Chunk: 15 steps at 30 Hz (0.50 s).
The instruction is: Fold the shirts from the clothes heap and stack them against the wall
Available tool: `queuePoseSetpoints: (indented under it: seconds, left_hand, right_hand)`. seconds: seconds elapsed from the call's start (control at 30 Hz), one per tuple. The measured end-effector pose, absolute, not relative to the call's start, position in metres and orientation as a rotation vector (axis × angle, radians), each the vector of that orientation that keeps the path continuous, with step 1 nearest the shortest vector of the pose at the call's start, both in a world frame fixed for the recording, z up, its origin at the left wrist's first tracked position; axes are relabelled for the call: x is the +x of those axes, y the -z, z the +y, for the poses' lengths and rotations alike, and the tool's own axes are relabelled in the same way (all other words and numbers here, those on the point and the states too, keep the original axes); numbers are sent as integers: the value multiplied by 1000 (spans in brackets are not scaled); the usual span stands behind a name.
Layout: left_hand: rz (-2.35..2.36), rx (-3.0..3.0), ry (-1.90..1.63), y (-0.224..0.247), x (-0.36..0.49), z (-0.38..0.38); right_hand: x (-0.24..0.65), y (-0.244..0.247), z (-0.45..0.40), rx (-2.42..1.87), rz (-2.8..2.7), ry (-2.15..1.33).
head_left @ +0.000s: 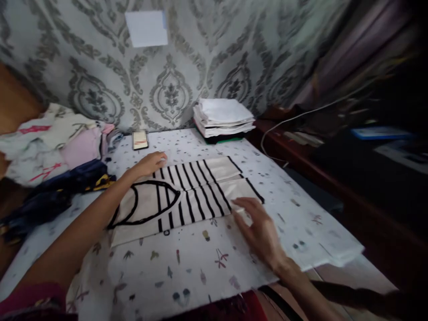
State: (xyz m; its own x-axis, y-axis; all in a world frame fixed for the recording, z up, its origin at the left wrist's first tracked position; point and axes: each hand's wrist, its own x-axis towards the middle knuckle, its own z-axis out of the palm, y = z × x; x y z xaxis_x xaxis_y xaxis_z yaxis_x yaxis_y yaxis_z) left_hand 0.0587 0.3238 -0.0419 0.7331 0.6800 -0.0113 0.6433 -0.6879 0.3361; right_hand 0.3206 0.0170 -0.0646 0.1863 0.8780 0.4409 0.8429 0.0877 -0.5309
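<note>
Striped top (197, 187): It is lying flat on the counter (143, 276), between the two hands. It is showing black stripes and a black V at the neck. The neck end is pointing left and the plain end is pointing right.
Left grip (150, 164): It is resting by the far edge of the top, near the neck end, with the arm crossing over that end. The fingers are bending a little. I am not seeing enough to tell if they are pinching anything.
Right grip (259, 223): It is sitting at the near edge of the top, by the last stripe. The thumb and fingers are standing wide apart, with the fingertips just beside the cloth. Blur is hiding if they are touching it.
Phone (140, 140): It is lying beyond the left grip, near the wall (100, 89).
Messy clothes (53, 142): They are making a big heap on the left.
Neat pile (222, 111): It is standing at the back, beyond the plain end of the top.
</note>
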Motion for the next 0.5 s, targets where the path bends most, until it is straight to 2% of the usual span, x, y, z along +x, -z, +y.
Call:
queuePoseSetpoints:
  seconds: [0.1, 0.17, 0.3, 0.5]
  left_hand:
    - [1234, 2595, -124, 47, -5, 322]
    - [1315, 2587, -100, 47, -39, 316]
    - [1347, 2572, -90, 47, -73, 307]
    - [1365, 2443, -35, 46, -86, 314]
  right_hand:
    - [247, 48, 36, -1291, -2086, -433]
    - [197, 39, 51, -1028, -2376, -556]
    - [117, 38, 78, -895, -2681, -368]
    - [60, 51, 91, -1033, -2682, -157]
